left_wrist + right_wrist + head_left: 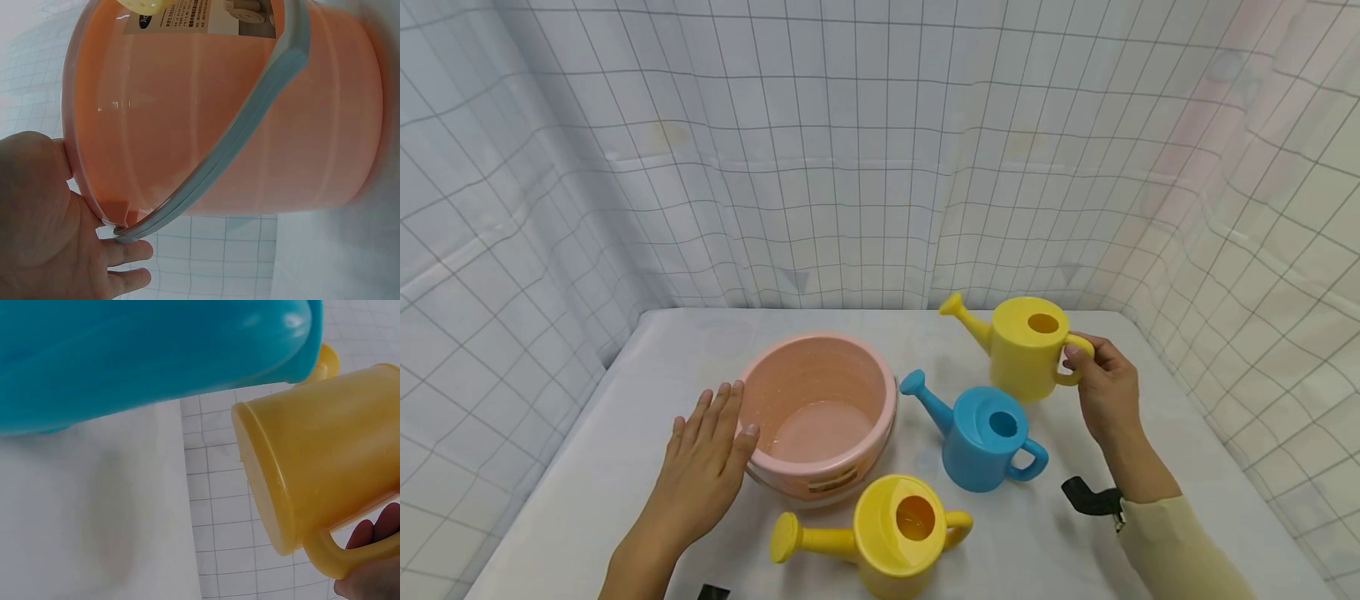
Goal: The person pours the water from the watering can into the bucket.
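Note:
My right hand (1108,392) grips the handle of a yellow watering can (1026,358) at the back right. In the right wrist view this can (325,462) appears lifted, its base showing. My left hand (703,471) rests its straight fingers on the left rim of a pink bucket (883,425). The left wrist view shows the bucket's grey carrying handle (231,137) hanging down along its outer side. A blue watering can (973,462) stands between the bucket and the right arm. In front is a second yellow watering can (887,554), its spout pointing left.
A white cloth covers the table (640,400). White grid-patterned curtains (880,167) hang behind it and along both sides. A black strap end (1090,497) sticks out from the right wrist. Next to the left forearm lies a small black piece (713,592).

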`<state>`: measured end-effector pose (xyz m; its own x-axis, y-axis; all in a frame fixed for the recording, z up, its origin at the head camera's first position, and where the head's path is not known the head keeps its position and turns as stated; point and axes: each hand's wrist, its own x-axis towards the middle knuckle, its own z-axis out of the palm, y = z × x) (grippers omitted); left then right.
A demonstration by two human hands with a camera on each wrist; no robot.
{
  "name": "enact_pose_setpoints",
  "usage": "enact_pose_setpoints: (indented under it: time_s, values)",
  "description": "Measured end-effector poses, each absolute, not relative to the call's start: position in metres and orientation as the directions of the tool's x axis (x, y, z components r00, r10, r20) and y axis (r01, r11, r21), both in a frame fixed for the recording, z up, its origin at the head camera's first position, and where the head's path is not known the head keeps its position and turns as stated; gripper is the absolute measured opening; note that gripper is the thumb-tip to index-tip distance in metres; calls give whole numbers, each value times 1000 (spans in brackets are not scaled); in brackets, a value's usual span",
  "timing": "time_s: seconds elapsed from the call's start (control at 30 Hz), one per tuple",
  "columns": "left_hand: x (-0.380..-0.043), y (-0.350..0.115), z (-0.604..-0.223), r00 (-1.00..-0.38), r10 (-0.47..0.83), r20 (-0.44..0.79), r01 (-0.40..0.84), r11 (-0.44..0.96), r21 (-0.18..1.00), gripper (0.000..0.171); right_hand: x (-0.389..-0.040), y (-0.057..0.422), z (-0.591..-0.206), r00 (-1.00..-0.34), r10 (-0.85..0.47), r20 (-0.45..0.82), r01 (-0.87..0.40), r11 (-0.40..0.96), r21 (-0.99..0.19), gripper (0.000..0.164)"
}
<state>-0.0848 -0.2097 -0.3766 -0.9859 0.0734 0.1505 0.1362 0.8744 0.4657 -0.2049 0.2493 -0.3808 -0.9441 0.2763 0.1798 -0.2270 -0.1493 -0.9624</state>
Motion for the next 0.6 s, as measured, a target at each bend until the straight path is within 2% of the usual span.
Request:
enact_pose_setpoints:
  time_s: [0.6]
  values:
    - [-85,-210,-377,-985,70,158,137,878,459,60,-200,241,-350,-935,216,280,-322,-194,-927,14]
